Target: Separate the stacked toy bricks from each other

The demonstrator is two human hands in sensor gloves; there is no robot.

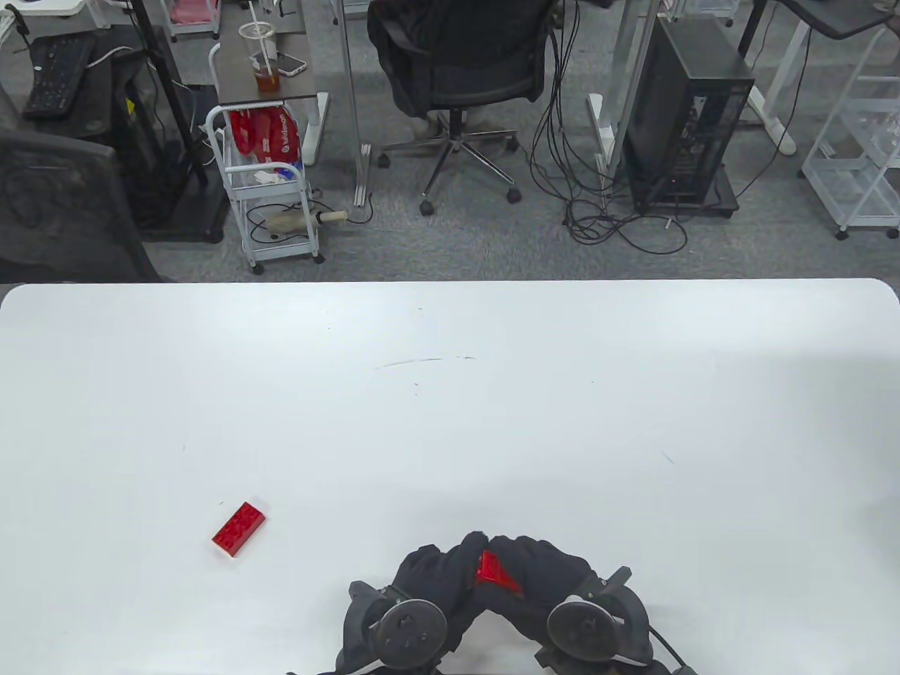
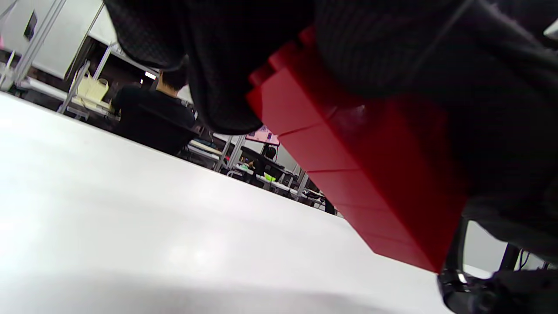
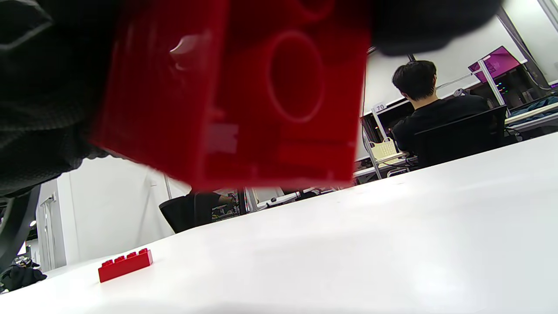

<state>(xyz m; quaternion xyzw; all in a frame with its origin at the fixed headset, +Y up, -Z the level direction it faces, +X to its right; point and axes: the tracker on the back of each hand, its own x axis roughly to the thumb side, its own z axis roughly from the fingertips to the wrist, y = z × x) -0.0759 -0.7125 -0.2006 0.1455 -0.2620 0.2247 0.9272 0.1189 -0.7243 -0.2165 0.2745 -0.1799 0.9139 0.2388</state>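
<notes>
Closest to the lens, in my right wrist view, is the hollow underside of the stack of glossy red plastic toy bricks (image 3: 244,96), its round inner tube facing the camera because I hold the stack lifted off the white table (image 1: 450,394) and tipped, so both hands can get at its seams. My left hand (image 1: 432,573) and right hand (image 1: 541,576) meet at about 6 o'clock on the table, near its front edge, fingers curled closed around the stack from opposite sides; only a sliver of red shows between the gloves from above. In the left wrist view I count several layers with seam lines between them, studs at the top end under my left fingers (image 2: 218,65), so I judge the left hand is set to pry off the end brick while the right one braces the rest. Exactly which fingertip sits on which layer I cannot tell. A single red studded plastic brick (image 1: 238,529) lies flat at about 8 o'clock, well apart from my hands, likely put there to keep the working spot free.
</notes>
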